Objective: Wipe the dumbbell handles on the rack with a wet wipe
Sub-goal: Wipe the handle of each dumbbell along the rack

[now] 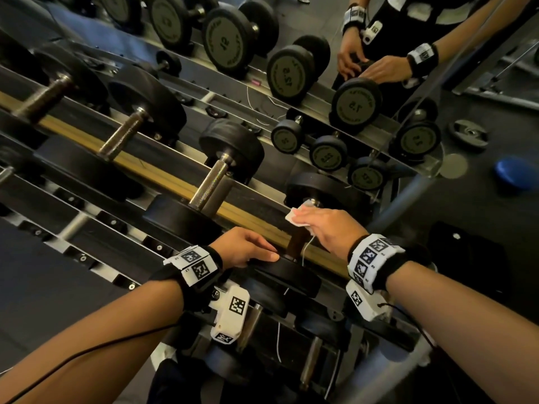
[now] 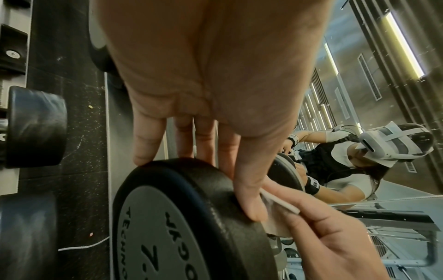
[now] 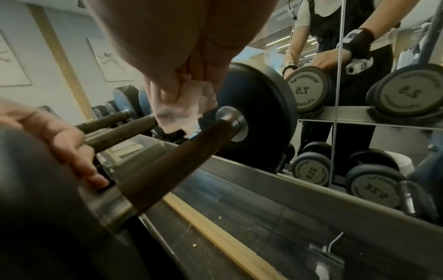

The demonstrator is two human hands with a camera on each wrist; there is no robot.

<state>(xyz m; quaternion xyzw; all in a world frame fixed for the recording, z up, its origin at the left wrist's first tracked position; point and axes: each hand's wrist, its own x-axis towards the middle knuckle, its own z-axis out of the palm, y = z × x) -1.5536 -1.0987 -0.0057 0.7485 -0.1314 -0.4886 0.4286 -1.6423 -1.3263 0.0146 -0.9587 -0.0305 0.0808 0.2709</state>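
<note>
Left hand (image 1: pixel 248 248) nearest me, fingers fairly straight, pressing on the near head of the 7.5 dumbbell (image 1: pixel 287 275) at the rack's (image 1: pixel 163 170) right end to steady it. Right of it, my right hand (image 1: pixel 326 228) pinches the folded wet wipe (image 1: pixel 296 216) just above the far end of this dumbbell's handle (image 3: pixel 177 157), by the collar; contact unclear. Step in hand: wiping this handle. Next move, I judge: wrap the wipe round the bar and draw it toward me. Neighbouring handles to the left remain.
</note>
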